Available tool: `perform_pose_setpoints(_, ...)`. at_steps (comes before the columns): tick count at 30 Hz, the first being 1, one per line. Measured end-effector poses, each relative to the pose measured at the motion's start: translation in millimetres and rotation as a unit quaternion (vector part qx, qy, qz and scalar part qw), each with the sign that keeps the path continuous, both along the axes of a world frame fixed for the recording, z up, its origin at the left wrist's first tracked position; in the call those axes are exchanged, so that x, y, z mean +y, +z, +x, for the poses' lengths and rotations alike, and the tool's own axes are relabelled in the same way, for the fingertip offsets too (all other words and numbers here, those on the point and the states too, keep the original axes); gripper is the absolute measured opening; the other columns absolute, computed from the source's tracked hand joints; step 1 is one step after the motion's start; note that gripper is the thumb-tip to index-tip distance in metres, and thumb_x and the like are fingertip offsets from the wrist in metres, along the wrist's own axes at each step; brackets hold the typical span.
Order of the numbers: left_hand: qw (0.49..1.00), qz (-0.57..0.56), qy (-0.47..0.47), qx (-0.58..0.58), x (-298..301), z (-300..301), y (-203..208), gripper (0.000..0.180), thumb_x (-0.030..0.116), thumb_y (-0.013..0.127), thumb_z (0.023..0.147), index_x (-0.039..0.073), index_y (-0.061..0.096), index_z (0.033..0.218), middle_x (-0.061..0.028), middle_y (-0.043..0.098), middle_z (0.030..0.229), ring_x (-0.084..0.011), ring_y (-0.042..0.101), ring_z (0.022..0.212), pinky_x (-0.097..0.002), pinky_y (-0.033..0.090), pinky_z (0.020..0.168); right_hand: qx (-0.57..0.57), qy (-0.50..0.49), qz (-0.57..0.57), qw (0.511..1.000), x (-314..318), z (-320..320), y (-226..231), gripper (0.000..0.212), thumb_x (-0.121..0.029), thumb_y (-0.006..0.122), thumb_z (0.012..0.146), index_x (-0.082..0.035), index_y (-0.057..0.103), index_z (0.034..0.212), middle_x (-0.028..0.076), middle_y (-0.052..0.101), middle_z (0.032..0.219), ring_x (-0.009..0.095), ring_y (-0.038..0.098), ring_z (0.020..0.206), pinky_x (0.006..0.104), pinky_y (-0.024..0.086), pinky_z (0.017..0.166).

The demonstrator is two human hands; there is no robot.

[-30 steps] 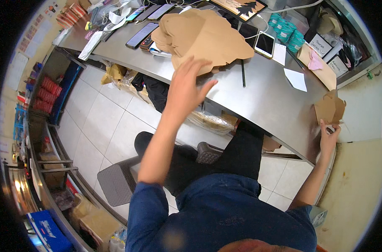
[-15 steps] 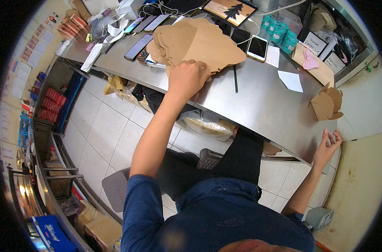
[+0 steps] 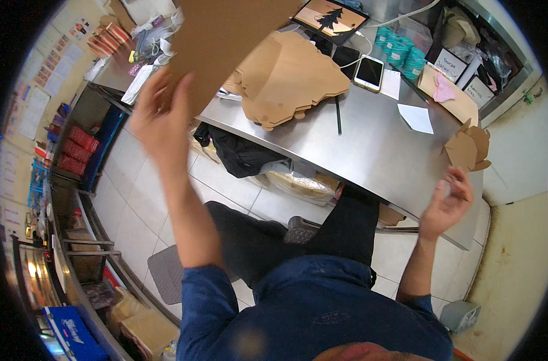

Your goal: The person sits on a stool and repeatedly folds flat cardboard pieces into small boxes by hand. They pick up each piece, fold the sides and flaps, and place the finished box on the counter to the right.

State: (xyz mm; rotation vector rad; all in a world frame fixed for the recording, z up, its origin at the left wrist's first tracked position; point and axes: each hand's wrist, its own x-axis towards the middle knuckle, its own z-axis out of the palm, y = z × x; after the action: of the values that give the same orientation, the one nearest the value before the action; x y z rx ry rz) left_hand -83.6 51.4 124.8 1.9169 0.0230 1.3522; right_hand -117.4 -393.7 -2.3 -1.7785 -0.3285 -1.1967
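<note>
Above the steel counter [image 3: 370, 150], left hand [image 3: 159, 117] raised high and blurred, fingers closed on the lower edge of a flat brown cardboard blank [image 3: 226, 36], lifted clear of the surface and tilted up toward the camera. Just beyond it, a stack of flat cardboard blanks [image 3: 286, 81] lying on the counter, with a black pen [image 3: 337, 114] beside the stack's right edge. Over at the counter's near right corner, right hand [image 3: 448, 198] hovering palm-up, fingers loosely curled and spread, gripping nothing. Just above that hand, a folded cardboard box [image 3: 469, 147] sitting on the counter, flaps open, apart from the fingers. Further back, a white phone [image 3: 369, 72], a tablet [image 3: 331, 18] showing a tree picture, teal tape rolls [image 3: 400, 48] and a white paper slip [image 3: 416, 117]. Below the counter, dark bags on a tiled floor [image 3: 135, 204].
</note>
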Motion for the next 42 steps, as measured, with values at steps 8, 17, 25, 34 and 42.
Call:
perform_pose_setpoints(8,0.971,-0.029,-0.069,0.225,27,-236,15,0.049,-0.001,0.082,0.082,-0.009,0.064,0.127,-0.0134,0.073,0.111,-0.0182,0.068,0.104,-0.0309,0.054,0.089,-0.008,0.482,-0.156,0.862,209,-17,55,0.052,-0.008,0.081,0.08,-0.004,0.061,0.129,0.023,0.059,0.138,0.038,0.058,0.128,0.0445,0.049,0.106)
perform_pose_setpoints(17,0.774,-0.376,-0.462,0.215,19,-253,-99,0.07,0.015,0.074,0.091,-0.013,0.043,0.147,-0.0265,0.051,0.147,-0.03,0.05,0.138,-0.0386,0.039,0.114,0.141,0.568,-0.098,0.805,303,-67,17,0.073,-0.022,0.09,0.071,-0.005,0.062,0.137,0.015,0.064,0.134,0.033,0.06,0.122,0.0429,0.046,0.106)
perform_pose_setpoints(25,0.732,-0.462,-0.448,0.227,-6,-216,-153,0.058,0.009,0.061,0.096,-0.006,0.044,0.149,-0.0164,0.052,0.149,-0.0247,0.052,0.136,-0.0372,0.039,0.113,0.329,0.63,-0.065,0.7,275,-24,-12,0.061,-0.017,0.087,0.079,0.0,0.065,0.133,0.014,0.065,0.132,0.019,0.06,0.119,0.0334,0.046,0.103)
perform_pose_setpoints(34,0.838,-0.325,-0.253,0.357,-13,-192,-115,0.043,0.011,0.073,0.093,0.003,0.064,0.134,-0.0099,0.065,0.128,-0.0187,0.06,0.119,-0.0343,0.046,0.104,0.391,0.606,-0.023,0.692,264,0,-21,0.024,-0.014,0.085,0.081,-0.003,0.08,0.102,0.011,0.077,0.095,0.015,0.071,0.091,0.0303,0.053,0.085)
perform_pose_setpoints(42,0.949,-0.009,-0.049,0.311,-23,-163,-89,0.027,0.014,0.085,0.078,0.003,0.078,0.101,-0.0117,0.075,0.097,-0.0198,0.071,0.084,-0.031,0.054,0.076,0.33,0.59,-0.125,0.727,269,9,-5,0.016,-0.013,0.082,0.083,-0.003,0.081,0.095,0.013,0.077,0.089,0.02,0.072,0.079,0.0301,0.054,0.076)
